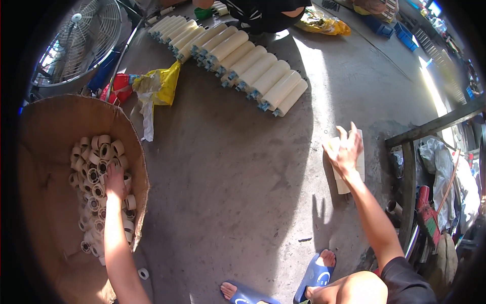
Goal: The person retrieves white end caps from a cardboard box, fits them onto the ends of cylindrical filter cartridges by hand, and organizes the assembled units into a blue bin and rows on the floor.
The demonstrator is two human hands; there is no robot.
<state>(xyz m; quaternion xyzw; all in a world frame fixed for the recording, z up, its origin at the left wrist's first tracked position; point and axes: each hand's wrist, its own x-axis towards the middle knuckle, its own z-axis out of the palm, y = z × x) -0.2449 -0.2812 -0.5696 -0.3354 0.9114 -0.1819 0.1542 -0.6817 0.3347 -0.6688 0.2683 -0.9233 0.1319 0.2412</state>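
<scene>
Inside the large cardboard box [129, 133] at the left lies a heap of short cream plastic rings [93, 176]. My left hand [116, 183] reaches down among them, its fingertips lost between the rings, so its grip does not show. On the floor at the right, my right hand [347, 151] hovers over or rests on a cream roller [342, 185] made up of short sections. Its fingers are spread apart, and the roller's near end sticks out below the palm. Whether the fingers touch the roller is unclear.
Cream rollers with blue ends [263, 81] lie in a long row across the far floor. A fan [76, 45] stands behind the box. One loose ring [143, 273] is beside it. A metal frame [408, 192] borders the right side. Another person [263, 12] is beyond the rollers.
</scene>
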